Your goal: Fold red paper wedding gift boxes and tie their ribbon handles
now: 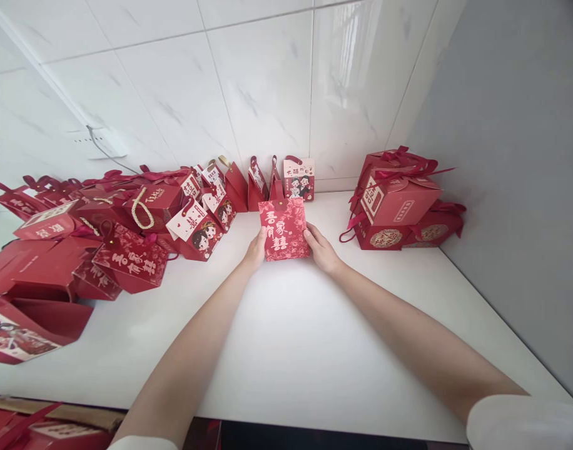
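A flat red gift bag with white characters (284, 229) stands upright on the white table (291, 337), a little ahead of centre. My left hand (256, 250) grips its left edge and my right hand (320, 247) grips its right edge, fingers closed on the paper. Both forearms reach straight out over the table. Behind the bag, a row of small red bags with a cartoon couple (299, 179) leans against the tiled wall.
A big heap of red gift bags and boxes (103, 231) fills the left side of the table. Stacked red boxes with ribbons (399, 203) sit at the right, by the grey wall. More red bags lie below the front edge (42, 428).
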Available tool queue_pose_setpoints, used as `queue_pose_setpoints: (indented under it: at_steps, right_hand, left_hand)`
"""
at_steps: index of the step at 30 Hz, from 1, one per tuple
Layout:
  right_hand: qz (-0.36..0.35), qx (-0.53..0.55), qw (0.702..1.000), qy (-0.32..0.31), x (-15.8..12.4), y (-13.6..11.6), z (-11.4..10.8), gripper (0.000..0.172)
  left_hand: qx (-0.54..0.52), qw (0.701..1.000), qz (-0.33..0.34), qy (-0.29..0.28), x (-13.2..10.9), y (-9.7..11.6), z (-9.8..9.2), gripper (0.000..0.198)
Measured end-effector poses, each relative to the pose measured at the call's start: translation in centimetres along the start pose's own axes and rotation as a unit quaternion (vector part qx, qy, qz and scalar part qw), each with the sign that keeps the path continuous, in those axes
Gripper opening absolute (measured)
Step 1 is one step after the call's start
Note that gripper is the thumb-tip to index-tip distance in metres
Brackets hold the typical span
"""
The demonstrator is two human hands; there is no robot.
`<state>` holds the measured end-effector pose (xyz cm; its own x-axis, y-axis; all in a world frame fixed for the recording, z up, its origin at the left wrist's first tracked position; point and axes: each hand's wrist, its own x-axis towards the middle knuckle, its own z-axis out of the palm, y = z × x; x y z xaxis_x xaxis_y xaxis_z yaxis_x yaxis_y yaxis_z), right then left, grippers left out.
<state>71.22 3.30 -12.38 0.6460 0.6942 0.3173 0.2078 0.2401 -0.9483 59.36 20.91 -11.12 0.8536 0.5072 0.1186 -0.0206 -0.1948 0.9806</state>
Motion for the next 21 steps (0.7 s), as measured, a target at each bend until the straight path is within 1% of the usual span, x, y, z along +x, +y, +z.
queue_pose_setpoints:
  at_steps: [13, 21]
  right_hand:
    - [0.017, 0.006, 1.0, 0.003, -0.06, 0.14, -0.04, 0.059]
    - [0.018, 0.004, 1.0, 0.003, 0.07, 0.4, -0.07, 0.058]
  left_hand:
    - [0.025, 1.0, -0.001, 0.008, -0.09, 0.29, 0.01, 0.07]
    - [0.017, 1.0, -0.002, 0.0, -0.22, 0.46, 0.08, 0.07]
